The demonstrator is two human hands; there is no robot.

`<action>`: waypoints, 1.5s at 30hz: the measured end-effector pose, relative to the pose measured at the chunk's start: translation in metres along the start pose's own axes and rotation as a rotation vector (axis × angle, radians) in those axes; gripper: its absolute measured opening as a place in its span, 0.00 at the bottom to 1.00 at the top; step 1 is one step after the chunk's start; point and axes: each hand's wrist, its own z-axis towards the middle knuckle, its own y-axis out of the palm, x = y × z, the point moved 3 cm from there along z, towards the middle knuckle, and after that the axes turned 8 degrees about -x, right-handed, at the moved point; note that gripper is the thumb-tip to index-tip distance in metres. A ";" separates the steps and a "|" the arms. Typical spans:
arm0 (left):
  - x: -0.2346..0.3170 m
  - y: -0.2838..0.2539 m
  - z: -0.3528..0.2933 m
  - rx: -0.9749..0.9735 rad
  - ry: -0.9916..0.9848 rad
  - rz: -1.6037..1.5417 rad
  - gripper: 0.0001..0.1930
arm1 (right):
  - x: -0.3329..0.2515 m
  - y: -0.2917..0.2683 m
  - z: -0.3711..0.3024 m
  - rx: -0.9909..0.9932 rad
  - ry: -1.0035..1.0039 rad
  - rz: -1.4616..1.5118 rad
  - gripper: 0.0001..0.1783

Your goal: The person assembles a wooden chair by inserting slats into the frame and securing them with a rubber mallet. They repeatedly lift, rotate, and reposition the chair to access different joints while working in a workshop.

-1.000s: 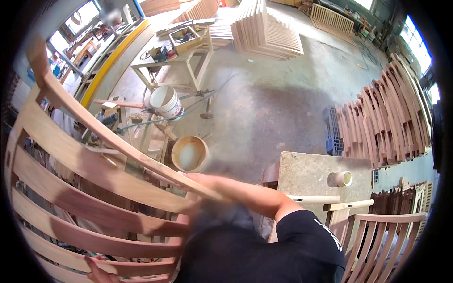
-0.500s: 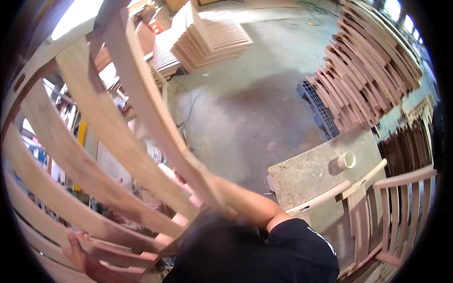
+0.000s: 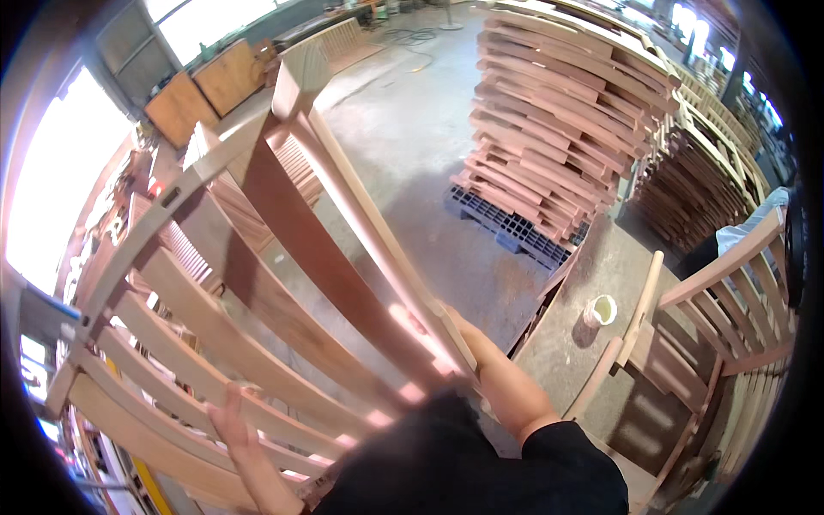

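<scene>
A large slatted wooden chair back (image 3: 296,330), pale with curved slats and one darker reddish slat, leans across the left half of the view, close to my body. My left hand (image 3: 236,425) grips one of its lower slats, thumb up over the edge. On the chair back's right side, my right hand (image 3: 416,326) is wrapped round the thick side rail (image 3: 378,245); that rail partly hides its fingers. The near end of the chair back disappears behind my dark shirt.
A workbench (image 3: 549,360) at right carries a white cup (image 3: 600,311) and curved wooden parts (image 3: 639,313). Another slatted chair back (image 3: 721,287) stands beside it. Beyond, stacked wooden parts (image 3: 558,112) rest on a blue pallet (image 3: 506,227). A person's light-blue sleeve (image 3: 755,221) shows far right.
The chair back has turned and tilted within my grip, its far end now lower in view. My view has swung, shifting the pallet stack leftward. Both hands keep hold.
</scene>
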 end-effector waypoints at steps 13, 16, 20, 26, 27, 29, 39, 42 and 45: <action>-0.126 0.168 0.413 -0.165 -0.167 0.168 0.28 | -0.136 -0.174 0.277 0.243 -0.080 0.050 0.30; -0.152 0.218 0.511 -0.260 -0.209 0.106 0.27 | -0.169 -0.218 0.343 0.293 -0.126 0.029 0.30; -0.155 0.308 0.617 -0.246 -0.282 0.405 0.25 | -0.220 -0.264 0.413 0.342 -0.158 0.146 0.29; -0.187 0.434 0.763 -0.457 -0.329 0.367 0.22 | -0.319 -0.273 0.412 0.492 0.005 0.566 0.29; -0.198 0.456 0.788 -0.476 -0.279 0.309 0.18 | -0.338 -0.278 0.417 0.473 0.064 0.470 0.28; -0.226 0.504 0.839 -0.478 -0.228 0.320 0.18 | -0.351 -0.306 0.433 0.459 0.150 0.108 0.29; -0.242 0.769 1.056 -0.563 -0.329 0.418 0.17 | -0.386 -0.501 0.594 0.597 0.250 -0.151 0.20; -0.275 0.836 1.130 -0.614 -0.354 0.384 0.19 | -0.453 -0.531 0.618 0.480 0.144 0.078 0.27; -0.319 0.910 1.185 -0.667 -0.319 0.363 0.22 | -0.474 -0.571 0.648 0.612 0.216 0.157 0.32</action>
